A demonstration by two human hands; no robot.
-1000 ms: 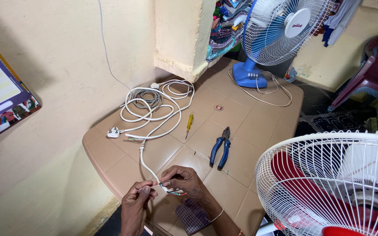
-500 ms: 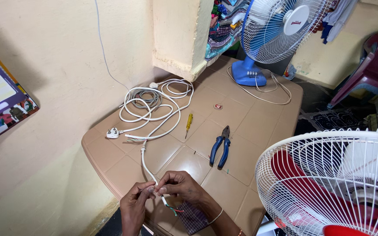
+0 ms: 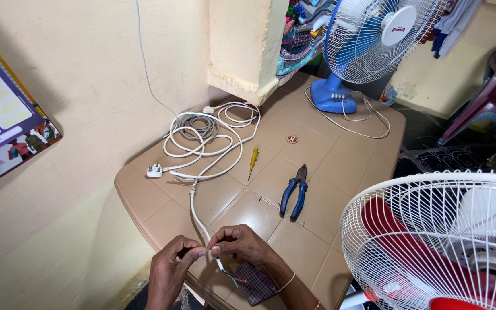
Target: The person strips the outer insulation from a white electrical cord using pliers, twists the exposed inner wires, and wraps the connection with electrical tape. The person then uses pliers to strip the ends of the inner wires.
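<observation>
Change: across the last second the hands lifted slightly from the near edge of the bench and drew closer together; the coloured inner wires, earlier hidden under the fingers, now hung free below them. By my judgement the work was on the stripped end itself.
Left hand [image 3: 172,265]: lower left of centre, fingers curled shut, thumb and forefinger pinching the cable end.
Right hand [image 3: 242,244]: just right of it, fingertips meeting the left hand's, closed in a pinch on the same cable; a thin pale bangle sat on the wrist.
White round flexible cable [image 3: 197,212]: ran from the hands up the frame to a loose coil at upper centre, ending in a white plastic plug [image 3: 155,170] at the bench's left side.
Inner wires [image 3: 231,278]: thin red and green strands, dangling below the pinch.
Bench [image 3: 340,155]: tan moulded plastic, smooth, embossed in square panels, rounded corners.
Blue-handled steel pliers [image 3: 295,192]: lying centre frame, jaws pointing up, well apart from the hands.
Yellow-handled slim screwdriver [image 3: 252,161]: lay just beside the coil.
Blue-based table fan with white wire grille [image 3: 374,40]: upper right, on the far corner.
Red-bladed fan in white wire cage [image 3: 437,241]: lower right, close to the camera.
</observation>
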